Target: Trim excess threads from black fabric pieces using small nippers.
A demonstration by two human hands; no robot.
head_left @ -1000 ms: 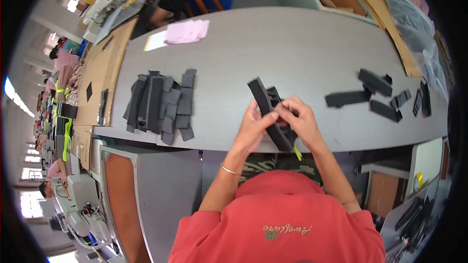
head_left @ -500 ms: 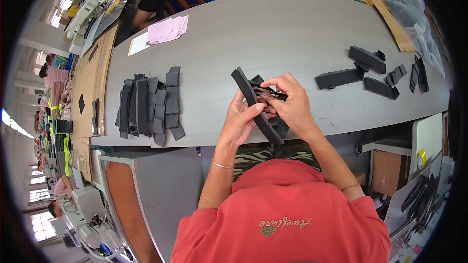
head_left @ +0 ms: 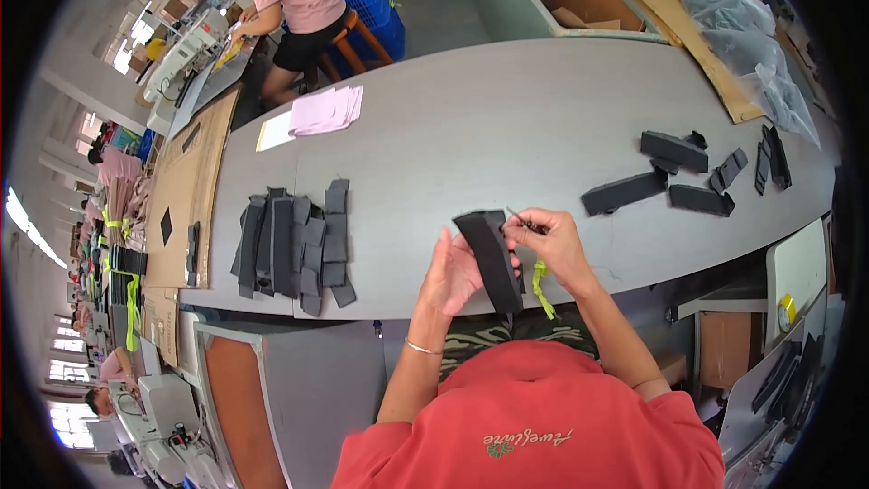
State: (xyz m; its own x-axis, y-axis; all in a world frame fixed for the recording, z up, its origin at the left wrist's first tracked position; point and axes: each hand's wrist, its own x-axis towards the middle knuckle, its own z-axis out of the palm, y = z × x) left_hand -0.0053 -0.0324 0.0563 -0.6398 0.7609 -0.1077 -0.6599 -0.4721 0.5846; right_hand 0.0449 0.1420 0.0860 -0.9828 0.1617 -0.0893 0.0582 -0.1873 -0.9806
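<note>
A padded black fabric strip (head_left: pixel 491 258) stands tilted over the table's front edge. My left hand (head_left: pixel 451 279) supports it from behind; its fingers pass behind the strip, and the thumb points up, off the fabric. My right hand (head_left: pixel 557 249) is closed at the strip's upper right edge, around small dark thread snips (head_left: pixel 532 225) whose body is largely covered by the fingers. Below that hand dangles a bright yellow-green ribbon (head_left: pixel 542 292); where its upper end is fixed is hidden.
Black fabric strips (head_left: pixel 282 244) lie stacked in rows at the left, and several loose black pieces (head_left: pixel 625 192) at the right. Pink sheets (head_left: pixel 328 110) lie at the far left of the grey table (head_left: pixel 434 136). Beyond, a person (head_left: pixel 294 0) sits at a sewing machine.
The black strip has turned so its broad face shows, and my left thumb has come off it. My right hand has shifted slightly right; the yellow-green ribbon has come into sight. The view has tilted up.
</note>
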